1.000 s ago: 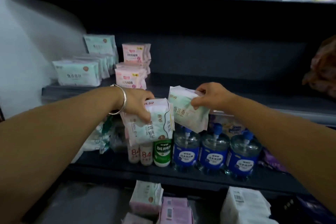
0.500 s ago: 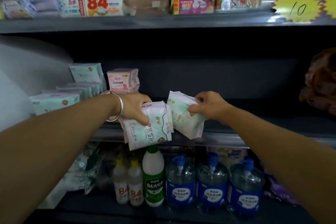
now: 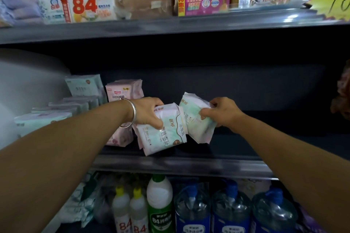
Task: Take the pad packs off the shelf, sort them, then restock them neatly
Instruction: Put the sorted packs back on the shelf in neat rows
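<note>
My left hand, with a silver bangle on the wrist, grips a white and green pad pack by its top, just over the middle shelf. My right hand grips a second, similar pad pack beside it; the two packs touch. Pink pad packs are stacked on the shelf just left of my left hand. Pale green pad packs stand in rows farther left.
The right part of the middle shelf is dark and bare. The upper shelf carries soap boxes and a yellow price tag. Below stand bleach bottles and blue water jugs. A brown bag hangs at the right edge.
Both hands have lifted their packs from in front of the lower shelf up to the middle shelf. The view has tilted upward, so the upper shelf now shows.
</note>
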`<state>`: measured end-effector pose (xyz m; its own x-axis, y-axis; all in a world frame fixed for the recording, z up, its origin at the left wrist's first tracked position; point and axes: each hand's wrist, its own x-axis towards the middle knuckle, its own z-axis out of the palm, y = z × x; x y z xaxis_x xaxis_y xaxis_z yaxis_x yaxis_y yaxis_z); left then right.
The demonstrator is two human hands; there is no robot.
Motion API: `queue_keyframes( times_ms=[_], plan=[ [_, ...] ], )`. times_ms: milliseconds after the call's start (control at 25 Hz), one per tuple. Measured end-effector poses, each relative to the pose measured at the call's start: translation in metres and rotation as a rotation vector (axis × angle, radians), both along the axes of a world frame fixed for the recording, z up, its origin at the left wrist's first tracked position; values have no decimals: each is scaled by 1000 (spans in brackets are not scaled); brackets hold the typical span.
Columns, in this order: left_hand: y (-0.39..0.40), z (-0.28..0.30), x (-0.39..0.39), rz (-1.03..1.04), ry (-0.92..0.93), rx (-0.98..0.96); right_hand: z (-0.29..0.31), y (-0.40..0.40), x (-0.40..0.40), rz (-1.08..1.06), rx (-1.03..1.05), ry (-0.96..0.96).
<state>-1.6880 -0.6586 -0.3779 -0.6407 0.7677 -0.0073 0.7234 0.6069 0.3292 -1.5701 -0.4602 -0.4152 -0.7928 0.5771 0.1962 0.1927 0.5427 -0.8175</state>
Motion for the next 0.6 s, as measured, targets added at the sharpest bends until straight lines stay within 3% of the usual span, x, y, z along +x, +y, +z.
queue_keyframes(
  times_ms=[600],
  plan=[
    [36,1,-60,-10,49,48,3,28,-65,-17,110,89]
  ],
)
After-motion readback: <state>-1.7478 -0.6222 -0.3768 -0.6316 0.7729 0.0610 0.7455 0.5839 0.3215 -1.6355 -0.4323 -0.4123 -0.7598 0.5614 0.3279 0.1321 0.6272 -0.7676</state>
